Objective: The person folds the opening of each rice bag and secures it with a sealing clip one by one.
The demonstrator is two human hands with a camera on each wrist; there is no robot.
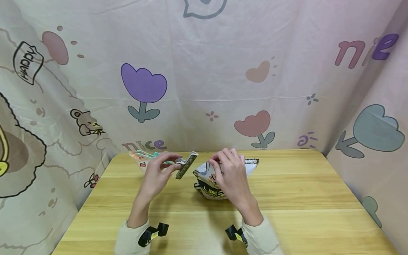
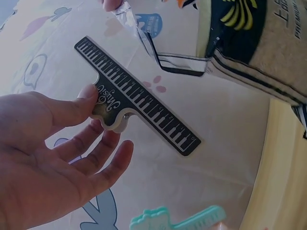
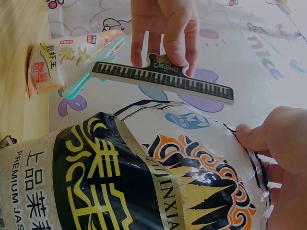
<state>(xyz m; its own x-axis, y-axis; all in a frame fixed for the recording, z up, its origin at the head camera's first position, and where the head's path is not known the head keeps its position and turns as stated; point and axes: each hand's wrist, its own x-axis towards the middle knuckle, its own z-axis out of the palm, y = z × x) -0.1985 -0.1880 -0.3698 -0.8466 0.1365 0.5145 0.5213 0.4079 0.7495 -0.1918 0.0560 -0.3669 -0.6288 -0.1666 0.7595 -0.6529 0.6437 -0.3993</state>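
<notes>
My left hand (image 1: 157, 173) pinches a black clip (image 2: 139, 98) by its handle, between the thumb and fingers. Along the clip run piano keys, with "Music" printed on the grip part. A bag of rice (image 3: 91, 177), black and gold with Chinese lettering and an orange flame design, stands on the table. My right hand (image 1: 231, 173) pinches the upper edge of this bag, thumb on one side and fingers behind. In the head view the clip is held just left of the bag's top, apart from it. The right hand hides part of the bag there.
At the back left of the wooden table (image 1: 302, 198) stands an orange and white snack bag (image 3: 60, 64) with a teal clip (image 3: 93, 69) across its top. A patterned curtain (image 1: 197, 78) hangs behind the table and along both sides.
</notes>
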